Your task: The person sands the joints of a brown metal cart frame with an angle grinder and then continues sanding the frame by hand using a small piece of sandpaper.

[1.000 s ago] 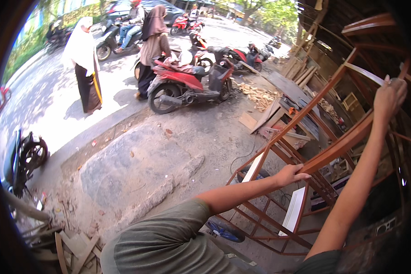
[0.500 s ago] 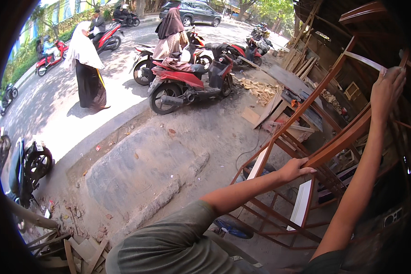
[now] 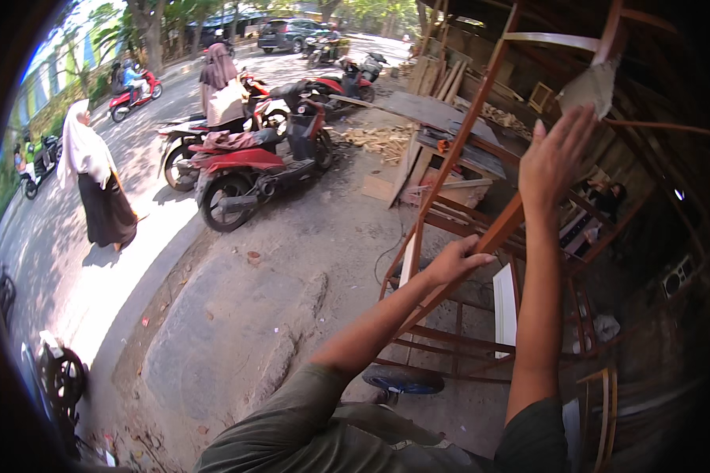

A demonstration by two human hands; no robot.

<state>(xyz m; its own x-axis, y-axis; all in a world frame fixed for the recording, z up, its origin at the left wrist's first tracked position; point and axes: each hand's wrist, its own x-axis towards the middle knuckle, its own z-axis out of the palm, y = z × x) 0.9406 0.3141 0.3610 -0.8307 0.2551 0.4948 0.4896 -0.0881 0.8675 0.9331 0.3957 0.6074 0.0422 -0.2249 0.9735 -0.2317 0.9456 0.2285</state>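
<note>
A reddish-brown wooden frame (image 3: pixel 459 142) of long rails and crossbars stands before me at the right. My left hand (image 3: pixel 457 262) is closed around a sloping wooden rail (image 3: pixel 501 229), its thumb lying along the top. Farther up that rail, my right hand (image 3: pixel 556 162) lies with fingers stretched out and thumb apart. Just past its fingertips is a flat, pale grey-brown piece (image 3: pixel 590 91); whether the hand holds it down cannot be made out. White panels, one of them a white panel (image 3: pixel 505 311) below my hands, sit within the frame.
A cluttered workbench (image 3: pixel 457 162) stands beyond the frame, near scattered wood offcuts (image 3: pixel 371 142). Parked red scooters (image 3: pixel 244 169) line the road edge. A person in a white headscarf (image 3: pixel 95 165) is on the road at left. A blue-rimmed wheel (image 3: pixel 402 378) lies low in front.
My view has turned right, and the scene has shifted left. My right hand has come down and nearer along the rail, its fingers now straighter. My left hand stays on the rail.
</note>
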